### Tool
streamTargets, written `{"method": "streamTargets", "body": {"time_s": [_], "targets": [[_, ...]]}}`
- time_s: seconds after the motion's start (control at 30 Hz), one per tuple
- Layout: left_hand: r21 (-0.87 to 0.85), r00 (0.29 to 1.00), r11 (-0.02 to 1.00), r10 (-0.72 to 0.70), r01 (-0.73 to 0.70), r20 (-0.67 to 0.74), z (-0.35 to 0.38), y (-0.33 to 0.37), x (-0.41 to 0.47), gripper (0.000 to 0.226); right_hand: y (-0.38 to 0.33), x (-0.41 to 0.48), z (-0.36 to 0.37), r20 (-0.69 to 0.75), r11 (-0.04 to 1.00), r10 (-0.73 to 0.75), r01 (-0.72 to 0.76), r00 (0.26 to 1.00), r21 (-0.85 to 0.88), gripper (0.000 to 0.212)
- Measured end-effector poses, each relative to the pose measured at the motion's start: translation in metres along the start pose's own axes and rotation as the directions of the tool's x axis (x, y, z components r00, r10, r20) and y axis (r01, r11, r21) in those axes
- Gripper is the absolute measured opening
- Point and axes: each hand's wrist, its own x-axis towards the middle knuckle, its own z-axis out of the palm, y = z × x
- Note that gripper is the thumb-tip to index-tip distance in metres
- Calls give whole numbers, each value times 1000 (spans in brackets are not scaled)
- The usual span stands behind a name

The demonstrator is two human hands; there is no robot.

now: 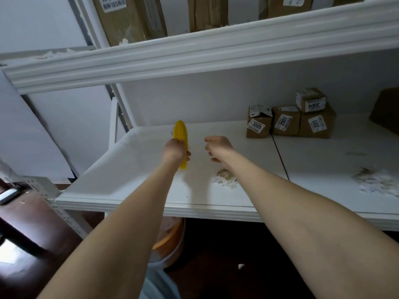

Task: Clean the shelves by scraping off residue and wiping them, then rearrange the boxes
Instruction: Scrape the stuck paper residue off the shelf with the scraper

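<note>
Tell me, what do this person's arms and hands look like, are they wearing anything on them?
Both arms are bare as far up as the picture shows: no sleeves. The left hand and the right hand have no gloves, and no watch or bracelet shows at either wrist. Rings, if any, are too blurred to tell.

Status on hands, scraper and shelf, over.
Left hand grips yellow scraper over the shelf. Right hand open, empty. Two piles of scrapings on the shelf, not wiped off. Small boxes stacked at the back right.
</note>
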Motion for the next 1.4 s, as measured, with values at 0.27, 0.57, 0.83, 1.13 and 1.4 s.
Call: {"method": "streamTargets", "body": {"time_s": [0.27,0.57,0.83,1.13,1.4], "targets": [[536,997,842,-70,68,-17,-26,-61,37,50,25,21,-24,-274,999,48,-51,961,-4,26],[494,903,819,64,-291,425,38,6,-10,26,36,28,-31,-303,998,47,-56,952,-24,29],[531,1000,847,-17,26,-22,-41,-40,5,33,33,14,-24,-319,998,61,-60,946,13,19],[637,962,736,73,-230,262,-4,-42,-46,46,39,7,-22,-304,999,49,-47,951,16,21],[463,993,886,-28,-26,111,8,-4,-71,35,32,-7,-37,-329,996,70,-45,942,83,25]]}}
